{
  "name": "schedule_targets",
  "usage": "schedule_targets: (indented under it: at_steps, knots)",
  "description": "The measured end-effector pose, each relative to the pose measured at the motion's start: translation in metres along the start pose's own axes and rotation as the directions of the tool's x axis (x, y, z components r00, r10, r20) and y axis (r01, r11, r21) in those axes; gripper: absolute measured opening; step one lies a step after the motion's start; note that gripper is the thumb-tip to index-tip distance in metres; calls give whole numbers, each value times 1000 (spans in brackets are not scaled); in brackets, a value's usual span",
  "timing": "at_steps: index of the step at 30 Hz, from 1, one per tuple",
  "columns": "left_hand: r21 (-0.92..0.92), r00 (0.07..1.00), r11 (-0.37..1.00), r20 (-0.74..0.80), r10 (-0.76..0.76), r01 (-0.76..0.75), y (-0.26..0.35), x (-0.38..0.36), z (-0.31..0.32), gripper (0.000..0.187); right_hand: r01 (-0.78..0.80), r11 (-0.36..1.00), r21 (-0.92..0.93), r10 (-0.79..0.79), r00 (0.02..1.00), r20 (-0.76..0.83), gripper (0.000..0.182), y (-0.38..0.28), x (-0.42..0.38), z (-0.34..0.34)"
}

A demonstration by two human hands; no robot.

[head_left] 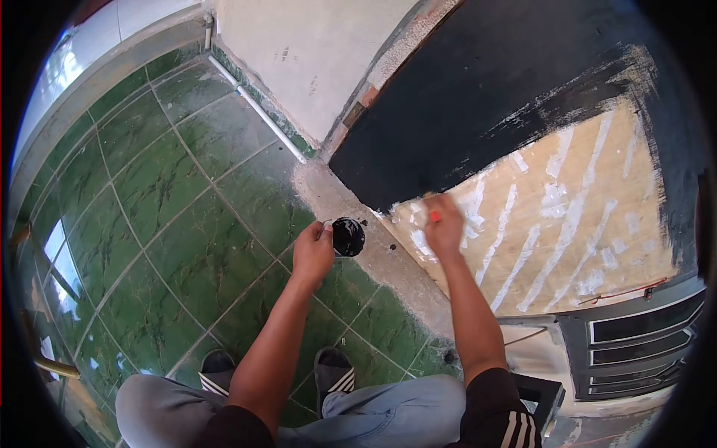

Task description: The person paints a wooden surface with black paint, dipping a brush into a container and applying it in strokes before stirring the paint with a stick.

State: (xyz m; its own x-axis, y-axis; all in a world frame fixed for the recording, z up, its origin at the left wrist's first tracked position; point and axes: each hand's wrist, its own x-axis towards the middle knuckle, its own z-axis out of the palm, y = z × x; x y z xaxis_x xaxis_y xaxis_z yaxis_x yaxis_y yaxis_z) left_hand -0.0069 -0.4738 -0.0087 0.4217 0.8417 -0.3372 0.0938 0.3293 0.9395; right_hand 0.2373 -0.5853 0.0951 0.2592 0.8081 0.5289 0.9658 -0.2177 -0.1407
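Observation:
My left hand (314, 254) is closed on the rim of a small round cup of black paint (349, 237), held over the concrete strip at the foot of the panel. My right hand (444, 228) is closed around a paintbrush (435, 216); only a red bit of its handle shows clearly, and its bristles are blurred or hidden. This hand is at the lower left part of a wooden panel (575, 216), near the border between black paint and bare wood. White filler streaks cross the bare wood. Black paint (448, 97) covers the panel's upper and left parts and a strip down its right side.
Green tiles (164, 201) cover the floor, with a rough concrete strip (336, 201) along the panel. A white pipe (258, 112) runs beside the pale wall (299, 60). A dark louvred frame (642, 336) is at lower right. My sandalled feet (332, 373) are below.

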Motion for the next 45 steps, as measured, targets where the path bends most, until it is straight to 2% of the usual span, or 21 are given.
schedule_targets:
  at_steps: [3,6,8,10,12,15,20,22,24,27,28,29,30,32,33,36,37,40,42,44,45]
  knots:
    - [27,1000,1000,5,8,-8,-3,3,0,31,-22,996,88,49,948,-313,25,-10,38,-51]
    - [17,1000,1000,7,16,-16,-8,5,3,31,162,937,-310,-305,815,-493,25,-16,37,-65]
    - [20,1000,1000,5,18,-18,-11,6,5,31,296,863,-410,-429,858,-282,28,-13,28,-57]
    - [46,1000,999,11,16,-17,-10,3,6,31,288,870,-399,-357,928,-109,33,8,7,-22]
    - [40,1000,999,16,9,-9,-10,3,6,31,258,932,-256,-259,965,28,21,5,-15,0]
    - [23,1000,1000,19,-13,13,-10,0,4,31,-12,999,44,9,998,68,10,-17,-15,1]
    - [5,1000,1000,-1,-2,2,-7,6,0,31,116,990,79,-81,932,-353,12,0,83,-86]
    - [-32,1000,999,-22,-3,2,-11,10,1,31,195,980,-44,-190,845,-500,12,-12,118,-130]
    - [-58,999,998,-38,9,-12,-6,9,2,31,194,909,-369,-392,702,-595,14,-24,137,-168]
    - [-63,999,998,-39,2,-5,-2,7,2,31,177,786,-593,-542,659,-522,18,-30,136,-172]
    - [-56,999,998,-32,0,-1,-2,7,2,31,282,783,-554,-556,716,-422,19,-20,130,-156]
    - [-49,1000,999,-20,-3,2,-1,7,1,30,213,842,-495,-413,845,-339,19,-16,115,-130]
    - [-43,1000,999,-5,-7,7,-1,5,1,30,295,779,-553,-444,883,-155,23,-10,102,-111]
    - [-50,1000,999,5,-2,2,1,5,2,30,361,822,-440,-404,915,-5,32,-12,78,-76]
    - [-62,1000,998,3,1,-1,1,3,3,30,347,874,-341,-345,936,71,19,-19,70,-69]
    - [-71,1000,997,-7,10,-10,6,-1,6,30,136,991,-4,-136,991,-2,8,-20,86,-84]
    - [-72,1000,997,-12,13,-14,7,-1,8,30,129,985,116,-118,988,-103,7,-24,105,-103]
    - [-61,1000,998,23,20,-19,6,1,10,30,115,993,-38,-121,922,-368,3,-22,160,-176]
    - [-80,1000,997,10,24,-23,5,4,12,31,106,980,-166,-183,800,-571,8,-36,185,-218]
    - [-63,999,998,32,27,-25,0,4,14,30,216,826,-521,-533,604,-593,8,-55,189,-242]
    - [-41,998,999,55,32,-30,-1,6,13,29,190,833,-519,-513,616,-598,8,-59,183,-234]
